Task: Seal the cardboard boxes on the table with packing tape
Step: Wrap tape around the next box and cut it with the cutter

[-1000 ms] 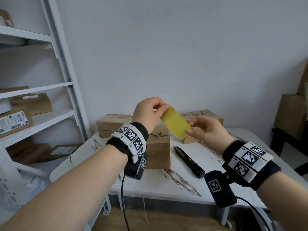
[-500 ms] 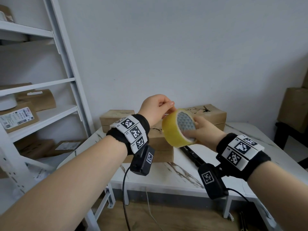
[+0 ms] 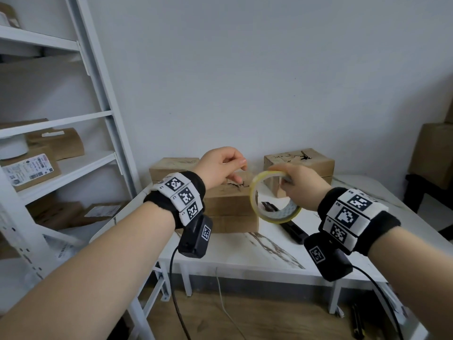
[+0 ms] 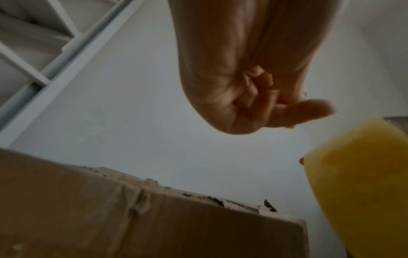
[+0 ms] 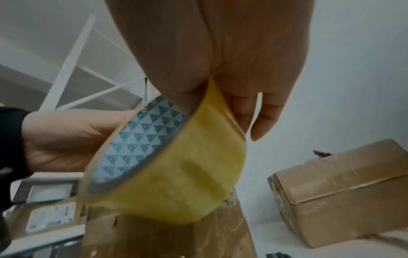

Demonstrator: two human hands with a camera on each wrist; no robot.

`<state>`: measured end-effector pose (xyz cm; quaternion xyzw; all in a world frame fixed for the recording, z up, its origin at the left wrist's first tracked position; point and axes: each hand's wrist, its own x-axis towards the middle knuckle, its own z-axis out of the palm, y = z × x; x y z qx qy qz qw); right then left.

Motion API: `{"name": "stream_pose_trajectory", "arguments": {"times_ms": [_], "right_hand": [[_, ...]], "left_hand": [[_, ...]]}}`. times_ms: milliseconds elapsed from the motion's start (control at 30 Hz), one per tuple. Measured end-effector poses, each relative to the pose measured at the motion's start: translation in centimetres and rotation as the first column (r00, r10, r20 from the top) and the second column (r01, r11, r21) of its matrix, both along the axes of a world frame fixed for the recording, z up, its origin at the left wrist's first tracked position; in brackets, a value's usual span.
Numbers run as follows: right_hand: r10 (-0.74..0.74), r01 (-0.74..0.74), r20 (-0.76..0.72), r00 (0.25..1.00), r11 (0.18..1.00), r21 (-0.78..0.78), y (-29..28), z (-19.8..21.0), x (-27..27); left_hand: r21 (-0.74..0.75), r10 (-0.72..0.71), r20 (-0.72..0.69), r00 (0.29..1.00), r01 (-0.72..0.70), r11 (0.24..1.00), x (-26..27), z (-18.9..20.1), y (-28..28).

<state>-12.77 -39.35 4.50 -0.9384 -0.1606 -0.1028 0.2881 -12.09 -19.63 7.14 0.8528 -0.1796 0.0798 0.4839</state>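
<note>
My right hand point(image 3: 297, 184) grips a yellow packing tape roll point(image 3: 278, 218) by its top rim, above the table, with the hole facing me. In the right wrist view the roll point(image 5: 187, 165) hangs from the fingers point(image 5: 264, 113), its patterned core showing. My left hand point(image 3: 223, 165) hovers just left of the roll with fingers curled and thumb against forefinger. No tape strip shows between them. Below stand two stacked cardboard boxes point(image 3: 230, 207). The left wrist view shows the curled left hand point(image 4: 253, 104), the roll's edge point(image 4: 357, 183) and the top box point(image 4: 132, 218).
Two more cardboard boxes stand at the back, left point(image 3: 171, 165) and right point(image 3: 299, 160). A black tool point(image 3: 294, 230) lies on the white marble table point(image 3: 245, 253). A white shelf point(image 3: 98, 99) with parcels stands left. Brown boxes point(image 3: 434, 155) sit far right.
The roll has turned from edge-on to showing its hole and hangs lower. My left hand has come off the roll and moved slightly left.
</note>
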Motion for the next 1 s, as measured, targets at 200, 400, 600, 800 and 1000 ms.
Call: {"name": "stream_pose_trajectory", "arguments": {"times_ms": [200,400,600,800,1000], "right_hand": [[0.025,-0.034,0.082,0.996,0.994,0.108,1.0,1.4,-0.3],[0.023,-0.033,0.176,0.984,0.998,0.050,3.7,3.0,-0.4],[0.058,-0.065,0.159,0.986,0.997,0.039,6.4,3.1,-0.8],[0.021,-0.030,0.166,0.986,0.998,0.048,7.1,2.7,-1.2],[0.024,-0.011,0.212,0.977,0.998,-0.061,6.8,2.6,-2.3]], "left_hand": [[-0.277,-0.151,-0.171,0.974,0.100,0.956,-1.2,1.3,1.5],[-0.386,-0.073,-0.205,0.976,-0.012,0.922,-1.7,2.2,3.5],[-0.367,0.017,-0.258,0.966,-0.114,0.923,-1.8,1.8,5.2],[-0.339,0.007,-0.266,0.964,-0.100,0.935,-2.4,1.7,6.3],[-0.346,-0.101,-0.297,0.950,-0.009,0.938,-3.5,2.2,6.7]]}}
